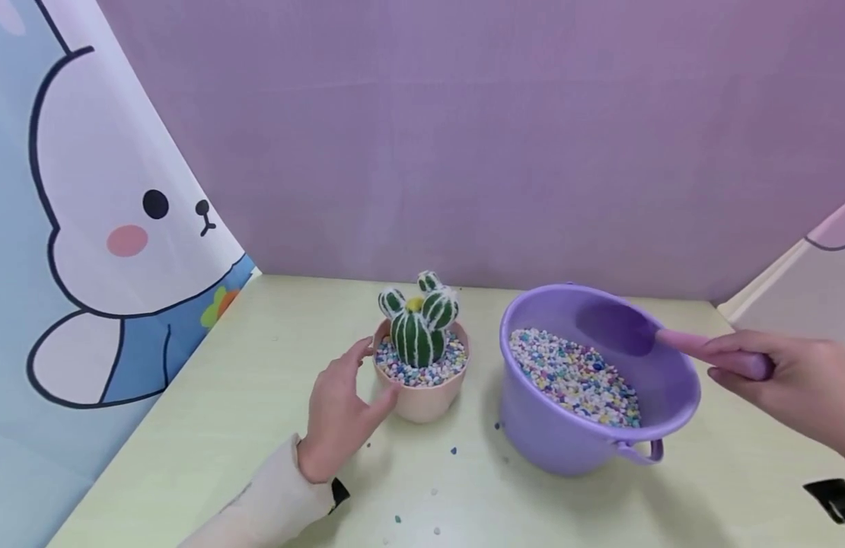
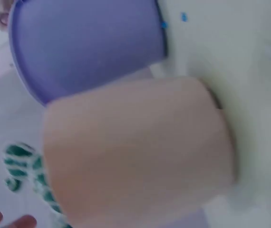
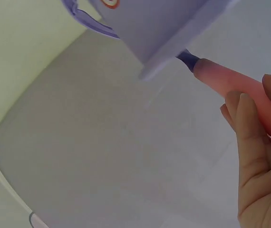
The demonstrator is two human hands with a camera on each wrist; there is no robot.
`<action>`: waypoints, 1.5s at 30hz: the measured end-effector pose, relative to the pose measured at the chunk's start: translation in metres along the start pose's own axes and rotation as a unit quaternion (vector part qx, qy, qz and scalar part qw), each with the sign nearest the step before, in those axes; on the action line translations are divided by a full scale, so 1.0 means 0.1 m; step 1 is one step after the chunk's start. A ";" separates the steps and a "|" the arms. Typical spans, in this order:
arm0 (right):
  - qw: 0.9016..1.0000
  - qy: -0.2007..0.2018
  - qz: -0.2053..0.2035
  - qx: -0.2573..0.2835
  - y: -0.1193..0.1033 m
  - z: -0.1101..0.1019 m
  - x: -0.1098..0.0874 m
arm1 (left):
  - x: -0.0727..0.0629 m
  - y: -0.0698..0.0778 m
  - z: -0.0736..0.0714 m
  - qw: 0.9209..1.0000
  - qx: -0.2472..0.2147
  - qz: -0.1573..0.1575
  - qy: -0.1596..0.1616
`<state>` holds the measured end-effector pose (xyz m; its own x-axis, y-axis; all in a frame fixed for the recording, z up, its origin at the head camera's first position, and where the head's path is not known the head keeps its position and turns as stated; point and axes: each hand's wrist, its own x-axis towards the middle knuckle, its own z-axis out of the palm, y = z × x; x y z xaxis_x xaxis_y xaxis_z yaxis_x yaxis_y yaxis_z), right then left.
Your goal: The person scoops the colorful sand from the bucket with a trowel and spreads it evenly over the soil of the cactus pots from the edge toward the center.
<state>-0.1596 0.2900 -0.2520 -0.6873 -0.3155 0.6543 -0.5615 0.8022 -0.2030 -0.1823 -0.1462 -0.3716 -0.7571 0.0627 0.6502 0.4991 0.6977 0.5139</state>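
A pale pink flowerpot (image 1: 422, 403) stands on the table, holding a green-and-white cactus (image 1: 412, 339) set in multicoloured pebbles. My left hand (image 1: 340, 415) is beside the pot's left side, thumb and fingers spread about it near the rim. To the right stands a purple bucket (image 1: 542, 426), partly filled with the same small pebbles (image 1: 576, 380). My right hand (image 1: 799, 380) grips the pink handle (image 3: 230, 80) of a small shovel over the bucket's right rim. Its dark purple blade (image 1: 614, 329) is inside the bucket, above the pebbles.
Several loose pebbles (image 1: 454, 450) lie scattered on the pale yellow table (image 1: 258, 388). Behind it rises a purple backdrop (image 1: 422, 152); a cartoon-printed panel (image 1: 121, 228) borders the left side. The bucket's handle (image 1: 642, 453) sticks out towards the front.
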 end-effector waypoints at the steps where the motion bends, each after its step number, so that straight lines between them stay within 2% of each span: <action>1: 1.000 -0.016 0.003 0.005 0.01 0.00 -0.02 | 0.01 0.03 0.00 0.999 0.003 0.031 0.010; 3: 0.999 -0.036 -0.006 0.013 0.02 0.02 -0.04 | 0.04 0.07 0.02 0.996 0.008 0.089 0.025; 7: 0.998 -0.055 -0.009 0.015 -0.01 0.03 -0.04 | 0.09 0.14 0.09 0.985 0.016 0.166 0.049; 11: 0.998 -0.057 -0.005 0.002 0.00 0.04 -0.05 | 0.13 0.21 0.14 0.978 0.003 0.198 0.061; 15: 0.998 -0.061 0.002 -0.012 0.00 0.05 -0.06 | 0.15 0.29 0.20 0.974 -0.016 0.217 0.069; 20: 0.997 -0.061 -0.016 -0.034 0.03 0.07 -0.04 | 0.19 0.38 0.29 0.958 -0.042 0.268 0.088; 24: 0.996 -0.056 -0.046 -0.046 0.05 0.10 0.01 | 0.27 0.46 0.35 0.940 -0.041 0.331 0.075; 29: 0.991 -0.076 -0.045 -0.101 0.00 0.08 0.07 | 0.38 0.56 0.45 0.919 -0.038 0.392 0.030; 32: 0.985 -0.094 -0.025 -0.146 -0.05 0.06 0.08 | 0.42 0.62 0.54 0.911 -0.032 0.411 0.005; 36: 0.975 -0.110 -0.014 -0.194 -0.11 0.08 0.10 | 0.46 0.68 0.64 0.906 -0.004 0.423 -0.014; 43: 0.961 -0.152 0.018 -0.232 -0.15 0.16 0.18 | 0.52 0.74 0.79 0.897 0.046 0.441 0.000; 45: 0.955 -0.165 0.002 -0.248 -0.14 0.19 0.22 | 0.52 0.75 0.82 0.894 0.054 0.444 0.012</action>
<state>-0.1755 0.2621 -0.2481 -0.8424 -0.3894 0.3723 -0.3278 0.9189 0.2194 -0.2188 -0.0323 -0.3451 -0.0717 0.6115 0.7880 0.8547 0.4449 -0.2676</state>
